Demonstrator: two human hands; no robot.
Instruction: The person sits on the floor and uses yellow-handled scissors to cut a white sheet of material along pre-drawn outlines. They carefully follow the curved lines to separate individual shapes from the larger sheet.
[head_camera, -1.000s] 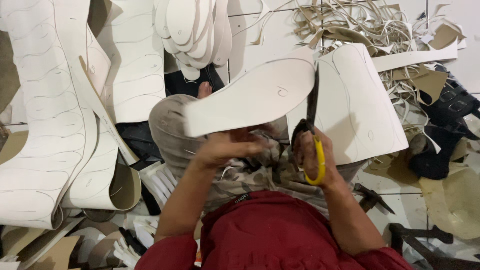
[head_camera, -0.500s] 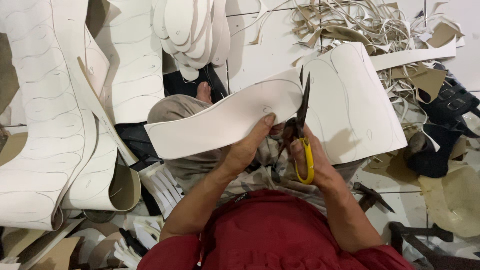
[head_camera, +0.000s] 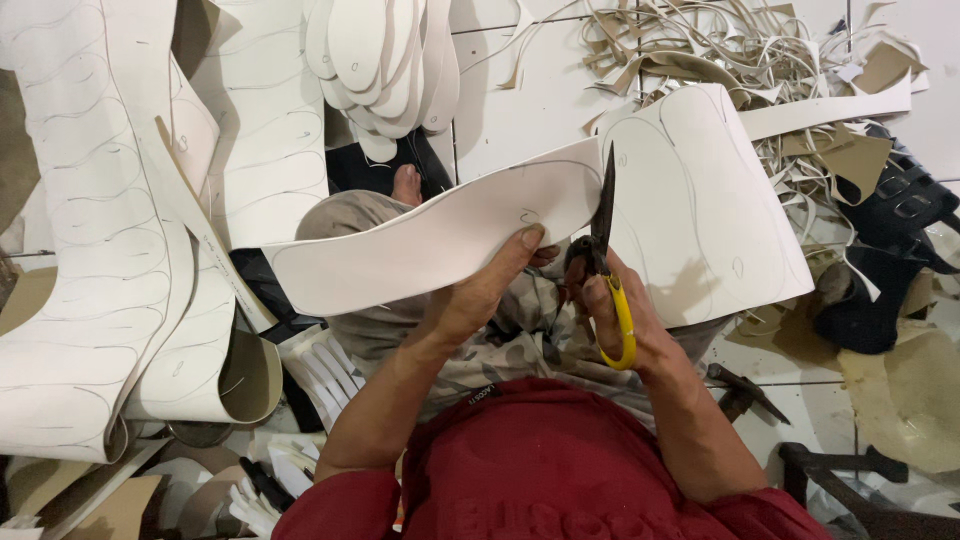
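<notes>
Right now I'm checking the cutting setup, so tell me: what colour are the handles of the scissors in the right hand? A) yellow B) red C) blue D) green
A: the right hand grips scissors whose handle loop is yellow, with the dark blades cutting into the white sheet that the left hand holds.

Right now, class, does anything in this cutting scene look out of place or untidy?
Yes: a tangle of offcut strips litters the floor beyond the scissors, and a hammer lies loose by the right hand.
</notes>
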